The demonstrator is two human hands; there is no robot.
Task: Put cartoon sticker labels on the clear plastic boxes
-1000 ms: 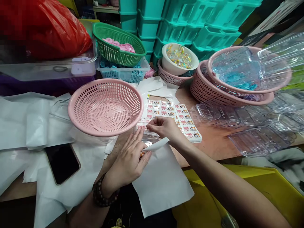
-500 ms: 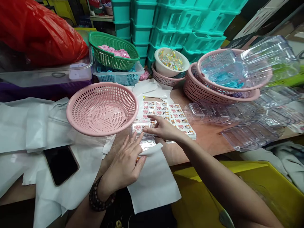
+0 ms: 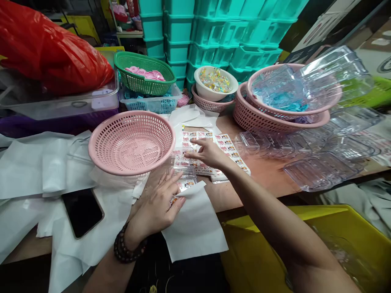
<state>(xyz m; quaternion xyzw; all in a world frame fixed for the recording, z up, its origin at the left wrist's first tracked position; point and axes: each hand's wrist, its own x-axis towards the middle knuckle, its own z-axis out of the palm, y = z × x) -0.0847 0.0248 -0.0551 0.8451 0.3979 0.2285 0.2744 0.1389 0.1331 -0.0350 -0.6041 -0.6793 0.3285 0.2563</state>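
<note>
My left hand [image 3: 163, 201] lies palm down with its fingers stretched over the near-left side of a small clear plastic case [image 3: 187, 174]. Its thumb pins a sticker sheet [image 3: 195, 234], whose white back is up and whose curled far edge touches the case. A bit of printed cat shows between thumb and fingers. Just beyond, my right hand [image 3: 209, 154] has its index finger and thumb apart, the thumb tip at a clear, pink-printed piece [image 3: 180, 154]; the other fingers are curled and partly hidden. Printed sticker sheets [image 3: 232, 152] lie under and beside this hand.
An open pink basket [image 3: 91, 148] stands left of the hands, with a phone [image 3: 82, 213] on white paper nearer me. Clear plastic cases [image 3: 320, 171] line the right side. Behind are a green basket [image 3: 146, 83], a white bowl [image 3: 200, 89] and stacked teal bins [image 3: 180, 30].
My right hand has lifted slightly up and away from the clear case. My left hand stays on the case and sticker sheet. The whole view has shifted a little.
</note>
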